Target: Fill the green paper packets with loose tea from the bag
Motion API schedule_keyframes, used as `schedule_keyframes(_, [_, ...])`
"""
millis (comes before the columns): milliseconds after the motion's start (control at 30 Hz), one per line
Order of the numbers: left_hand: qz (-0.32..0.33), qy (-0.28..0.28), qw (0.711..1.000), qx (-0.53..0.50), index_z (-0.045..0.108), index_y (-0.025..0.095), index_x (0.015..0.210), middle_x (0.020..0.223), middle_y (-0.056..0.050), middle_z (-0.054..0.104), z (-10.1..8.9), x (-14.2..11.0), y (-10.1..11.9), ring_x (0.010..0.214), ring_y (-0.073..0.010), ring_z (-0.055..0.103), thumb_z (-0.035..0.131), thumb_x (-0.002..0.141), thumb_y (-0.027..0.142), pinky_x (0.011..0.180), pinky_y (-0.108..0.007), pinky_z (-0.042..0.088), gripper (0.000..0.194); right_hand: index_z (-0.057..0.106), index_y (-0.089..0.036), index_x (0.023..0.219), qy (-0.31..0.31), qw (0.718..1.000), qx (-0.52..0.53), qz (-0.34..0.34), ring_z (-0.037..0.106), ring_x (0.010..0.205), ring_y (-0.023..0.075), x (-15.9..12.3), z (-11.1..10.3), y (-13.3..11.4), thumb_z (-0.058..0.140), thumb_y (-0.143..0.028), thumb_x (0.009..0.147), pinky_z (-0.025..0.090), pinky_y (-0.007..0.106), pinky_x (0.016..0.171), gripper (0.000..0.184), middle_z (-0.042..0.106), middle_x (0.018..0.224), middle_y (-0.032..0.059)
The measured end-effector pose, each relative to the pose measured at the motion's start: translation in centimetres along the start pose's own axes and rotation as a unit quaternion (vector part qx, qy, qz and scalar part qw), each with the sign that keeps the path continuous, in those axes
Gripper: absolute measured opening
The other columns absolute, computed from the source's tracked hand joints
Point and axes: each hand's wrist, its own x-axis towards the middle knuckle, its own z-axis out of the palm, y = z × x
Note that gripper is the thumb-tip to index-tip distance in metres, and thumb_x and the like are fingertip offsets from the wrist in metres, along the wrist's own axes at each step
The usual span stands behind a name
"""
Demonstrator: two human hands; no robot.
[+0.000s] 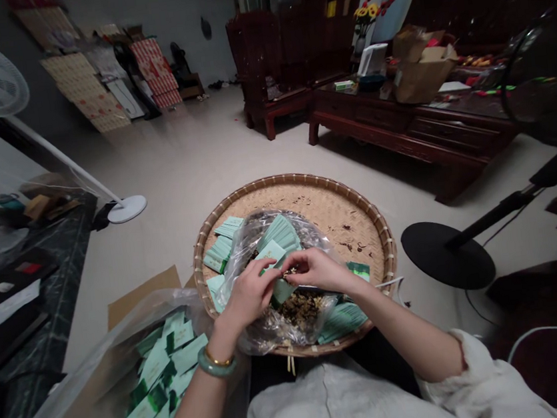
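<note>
A small light-green paper packet is pinched in my left hand over the middle of a round woven bamboo tray. My right hand is closed at the packet's top, its fingertips on a few pale dried flower bits. Below both hands, a clear plastic bag lies open on the tray, holding a dark and yellow dried tea mix. A fanned stack of green packets rests on the bag, just beyond my fingers. More packets lie at the tray's near right.
To the left stands a large clear bag with many green packets inside. A white fan is at far left, a black fan base at right. A dark wooden table carries a cardboard box.
</note>
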Motion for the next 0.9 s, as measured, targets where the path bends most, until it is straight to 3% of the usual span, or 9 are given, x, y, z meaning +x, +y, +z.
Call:
schedule_keyframes(333, [0.005, -0.04, 0.999, 0.002, 0.061, 0.02, 0.092, 0.112, -0.01, 0.058, -1.3, 0.3, 0.5, 0.101, -0.0228, 0.054, 0.05, 0.076, 0.002, 0.083, -0.037, 0.05, 0.027, 0.065, -0.015, 0.089, 0.029, 0.999, 0.002, 0.023, 0.059, 0.066, 0.0113, 0.1, 0.3, -0.4, 0.054, -0.02, 0.079, 0.052, 0.023, 0.06, 0.016, 0.064, 0.08, 0.0016])
schedule_keyframes(567, [0.009, -0.023, 1.0, -0.016, 0.063, 0.02, 0.095, 0.111, -0.01, 0.059, -1.3, -0.1, 0.6, 0.101, -0.0234, 0.055, 0.052, 0.075, 0.005, 0.083, -0.039, 0.05, 0.027, 0.063, -0.02, 0.103, 0.001, 0.999, -0.006, 0.031, 0.062, 0.09, 0.0162, -0.6, 0.2, -1.3, 0.041, -0.016, 0.088, 0.056, 0.026, 0.067, 0.027, 0.066, 0.096, 0.0043])
schedule_keyframes(767, [0.016, -0.01, 1.0, -0.022, 0.063, 0.02, 0.1, 0.11, -0.011, 0.06, -1.2, 0.0, 0.9, 0.1, -0.0225, 0.056, 0.051, 0.083, 0.012, 0.084, -0.038, 0.05, 0.022, 0.062, -0.021, 0.109, -0.024, 0.994, -0.089, -0.063, 0.058, 0.1, 0.016, -1.3, 0.4, -1.8, 0.041, -0.01, 0.086, 0.051, 0.03, 0.082, 0.032, 0.063, 0.11, 0.0049])
schedule_keyframes(900, [0.02, 0.004, 1.0, -0.014, 0.061, 0.019, 0.101, 0.114, -0.011, 0.06, -0.9, -0.2, 0.5, 0.101, -0.0216, 0.056, 0.052, 0.086, 0.015, 0.086, -0.038, 0.05, 0.018, 0.062, -0.02, 0.107, 0.018, 0.992, -0.093, -0.079, 0.058, 0.098, 0.0165, -1.1, 0.3, -0.6, 0.043, -0.013, 0.086, 0.051, 0.03, 0.082, 0.029, 0.062, 0.106, 0.0063])
